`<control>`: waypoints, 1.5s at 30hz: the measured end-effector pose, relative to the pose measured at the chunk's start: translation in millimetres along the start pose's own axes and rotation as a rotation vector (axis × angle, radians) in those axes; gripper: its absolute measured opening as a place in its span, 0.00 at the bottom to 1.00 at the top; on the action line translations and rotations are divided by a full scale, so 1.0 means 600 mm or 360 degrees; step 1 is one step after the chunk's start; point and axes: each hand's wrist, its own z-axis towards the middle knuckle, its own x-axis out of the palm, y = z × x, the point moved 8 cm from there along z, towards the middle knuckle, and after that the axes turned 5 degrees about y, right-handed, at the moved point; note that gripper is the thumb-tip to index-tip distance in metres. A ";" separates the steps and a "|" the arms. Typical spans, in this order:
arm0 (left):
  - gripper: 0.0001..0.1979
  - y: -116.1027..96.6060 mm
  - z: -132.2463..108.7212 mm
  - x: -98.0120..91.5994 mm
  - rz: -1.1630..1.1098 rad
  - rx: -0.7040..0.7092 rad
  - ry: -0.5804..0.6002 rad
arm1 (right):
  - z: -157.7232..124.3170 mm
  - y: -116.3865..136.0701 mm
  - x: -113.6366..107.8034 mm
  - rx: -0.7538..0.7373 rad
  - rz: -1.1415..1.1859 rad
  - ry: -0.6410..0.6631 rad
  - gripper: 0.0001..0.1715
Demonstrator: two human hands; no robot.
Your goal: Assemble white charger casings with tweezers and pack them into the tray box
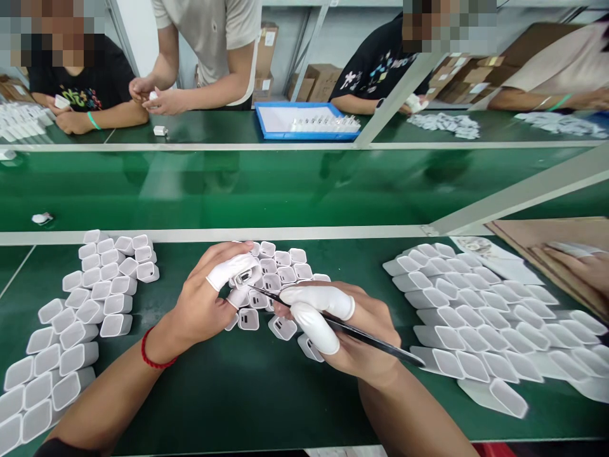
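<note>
My left hand [209, 298], with white finger cots and a red string at the wrist, pinches a small white plastic shell [243, 277] above the middle pile of white shells [280, 266]. My right hand [347, 330], also in finger cots, grips thin black tweezers [361, 333]. Their tip points into the shell held by the left hand. Both hands hover just over the green table [266, 387].
Rows of white shells lie at the left [80, 311] and at the right [480, 311]. A green conveyor belt [285, 184] runs across behind. Beyond it are several other people, a blue tray [304, 120] and cardboard boxes. Another person's hand [585, 266] rests on brown cardboard at far right.
</note>
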 end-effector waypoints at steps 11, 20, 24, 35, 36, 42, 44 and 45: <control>0.21 0.002 -0.001 0.000 -0.0006 -0.0018 -0.0005 | -0.003 0.005 -0.009 -0.0100 -0.0126 -0.0102 0.21; 0.21 0.005 -0.001 -0.002 0.0031 -0.0065 -0.0012 | 0.000 0.005 -0.009 -0.0074 -0.0109 -0.0097 0.19; 0.21 0.005 -0.002 -0.002 0.0016 -0.0051 -0.0020 | 0.000 0.009 -0.007 -0.0101 -0.0182 -0.0104 0.16; 0.20 0.005 -0.003 0.001 0.0020 -0.0076 -0.0027 | 0.004 0.021 -0.006 -0.0240 -0.0206 -0.0118 0.12; 0.20 0.006 -0.003 0.000 0.0019 -0.0079 -0.0027 | 0.004 0.021 -0.008 -0.0236 -0.0202 -0.0139 0.12; 0.21 0.005 -0.005 0.001 -0.0030 -0.0048 -0.0022 | -0.001 0.014 -0.001 -0.0216 -0.0351 -0.0091 0.13; 0.22 0.003 -0.006 0.004 -0.0039 -0.0029 -0.0010 | -0.004 0.012 0.012 -0.0238 -0.0450 0.0012 0.12; 0.22 0.003 -0.007 0.005 -0.0037 -0.0019 -0.0001 | -0.006 0.012 0.018 -0.0260 -0.0502 0.0062 0.11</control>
